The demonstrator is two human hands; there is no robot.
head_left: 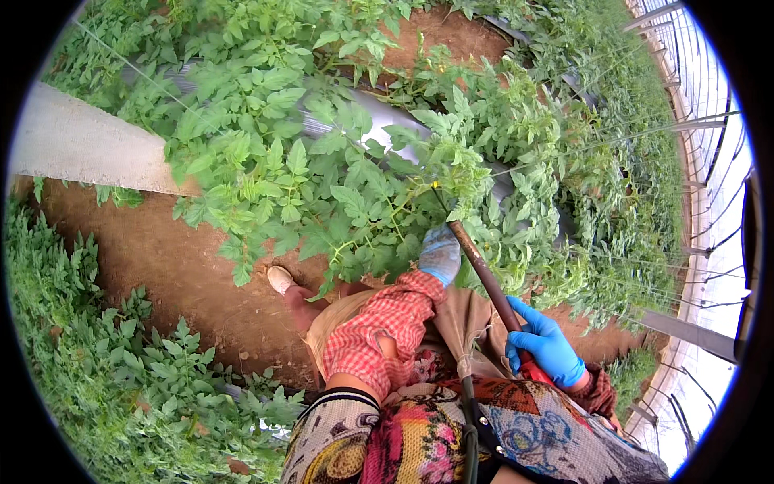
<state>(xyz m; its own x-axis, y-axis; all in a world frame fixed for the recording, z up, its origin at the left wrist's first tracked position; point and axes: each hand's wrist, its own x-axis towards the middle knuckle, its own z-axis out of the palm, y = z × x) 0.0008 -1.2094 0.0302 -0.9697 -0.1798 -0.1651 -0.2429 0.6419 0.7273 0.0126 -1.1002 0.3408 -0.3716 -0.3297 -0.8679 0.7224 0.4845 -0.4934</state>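
Observation:
My right hand (548,343), in a blue glove, is wrapped round a long brown rod (488,278) with a red part (534,369) at its near end. The rod slants up and to the left into the leaves, and a thin dark piece sticks out beyond its far end. My left hand (440,252), in a dusty blue glove, is beside that far end, at the near edge of the tomato plants (355,202). Its fingers are largely hidden, so what it touches is unclear. A small yellow flower (435,185) shows just past the rod's tip.
A pale concrete post (97,141) juts in from the left. Silvery plastic mulch (375,121) lies under the plants. A bare soil path (185,274) runs by my feet, with another plant row (105,379) behind. A thin hose (469,419) hangs before my body. Greenhouse sheeting (713,202) curves at right.

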